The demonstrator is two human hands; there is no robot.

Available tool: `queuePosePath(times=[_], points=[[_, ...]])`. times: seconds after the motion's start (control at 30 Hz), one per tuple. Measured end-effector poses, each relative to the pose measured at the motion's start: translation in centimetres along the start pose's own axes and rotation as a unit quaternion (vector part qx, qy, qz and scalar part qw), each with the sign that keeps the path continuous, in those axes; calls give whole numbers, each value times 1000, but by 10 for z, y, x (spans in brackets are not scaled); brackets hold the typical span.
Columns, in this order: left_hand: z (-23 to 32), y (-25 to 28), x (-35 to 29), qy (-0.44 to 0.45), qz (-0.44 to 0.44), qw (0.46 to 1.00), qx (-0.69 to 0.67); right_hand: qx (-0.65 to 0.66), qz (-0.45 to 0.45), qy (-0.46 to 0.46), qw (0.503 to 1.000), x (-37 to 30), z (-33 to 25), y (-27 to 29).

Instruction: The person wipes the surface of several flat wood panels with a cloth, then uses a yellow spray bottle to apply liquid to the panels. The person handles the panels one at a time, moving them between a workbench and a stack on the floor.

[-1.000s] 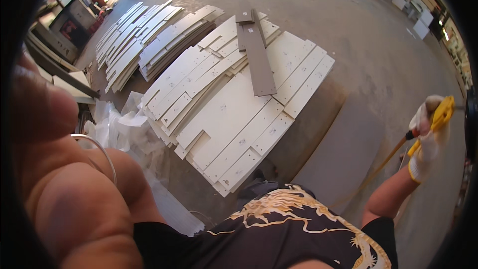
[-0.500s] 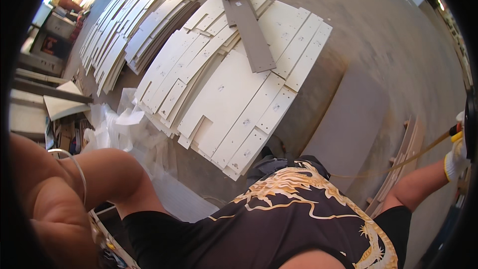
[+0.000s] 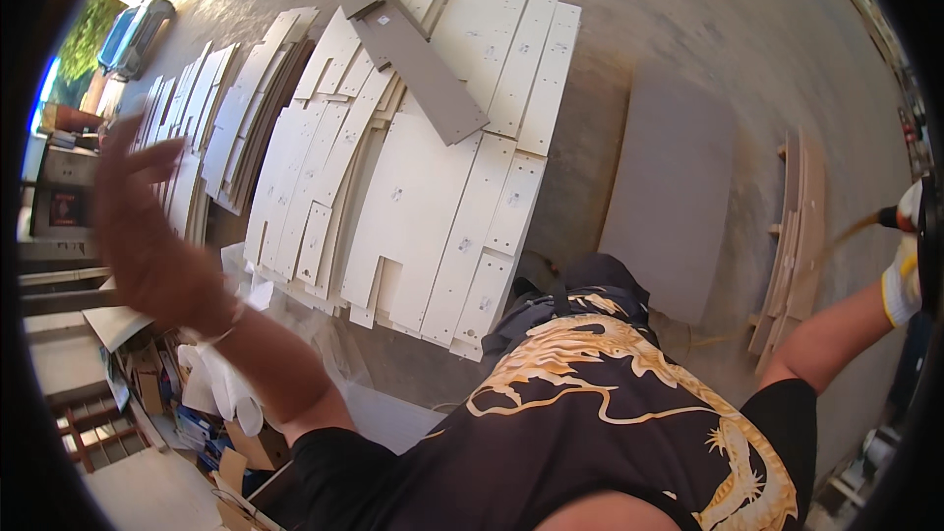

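My left hand (image 3: 152, 236), bare with a bangle at the wrist, is raised at the left with its fingers apart. It holds nothing and overlaps stacked pale boards (image 3: 197, 138) in the picture. At the far right edge, my right hand (image 3: 901, 280) wears a white-and-yellow work glove. Its fingers seem closed round a hose-fed tool with a red-and-black end (image 3: 893, 216), mostly cut off by the rim. A brownish hose (image 3: 854, 228) runs from that end. In front of me lies a large stack of cream panels (image 3: 418, 192) with holes and notches.
Grey-brown boards (image 3: 423, 69) rest across the cream stack. A long grey panel (image 3: 674, 197) lies to the right, beside narrow brown boards (image 3: 792, 236). Crumpled plastic wrap (image 3: 334, 339) and cardboard clutter (image 3: 261, 442) are at lower left. A vehicle (image 3: 136, 37) stands far left.
My left hand has swung up and away from close below the camera, fingers now spread. The view has turned, shifting the stacks left. The right hand still holds the hosed tool.
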State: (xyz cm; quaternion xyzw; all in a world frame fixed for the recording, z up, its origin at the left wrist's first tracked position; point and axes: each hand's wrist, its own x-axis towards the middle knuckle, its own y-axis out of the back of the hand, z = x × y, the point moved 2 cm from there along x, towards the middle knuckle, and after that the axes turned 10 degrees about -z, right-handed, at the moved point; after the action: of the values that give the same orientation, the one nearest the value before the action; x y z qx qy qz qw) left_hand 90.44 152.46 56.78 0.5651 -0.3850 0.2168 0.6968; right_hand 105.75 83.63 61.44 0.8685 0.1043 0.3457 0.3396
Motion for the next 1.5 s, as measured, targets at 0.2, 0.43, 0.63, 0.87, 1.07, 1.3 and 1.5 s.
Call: queuePosePath(times=[0.2, 0.43, 0.63, 0.87, 1.07, 1.3, 1.5], points=[[-16, -246, -216, 363, -230, 870, -242, -54, 55, -288, 955, -89, 95, -88], [141, -329, -565, 356, -697, 571, -247, 244, -102, -586, 766, -185, 153, -275], [153, -281, -581, 571, -667, 434, -203, 425, -346, -606, 577, -164, 229, -338], [52, -422, -437, 832, -368, 357, -213, 440, -468, -575, 506, -20, 372, -381], [35, -608, -216, 671, -324, 574, -340, 438, -445, -601, 499, 64, 489, -419], [30, -698, -176, 783, -266, 417, -377, 520, -350, -652, 426, 94, 557, -452], [-14, -736, -258, 887, -125, 267, -355, 467, -356, -675, 447, 94, 577, -475]])
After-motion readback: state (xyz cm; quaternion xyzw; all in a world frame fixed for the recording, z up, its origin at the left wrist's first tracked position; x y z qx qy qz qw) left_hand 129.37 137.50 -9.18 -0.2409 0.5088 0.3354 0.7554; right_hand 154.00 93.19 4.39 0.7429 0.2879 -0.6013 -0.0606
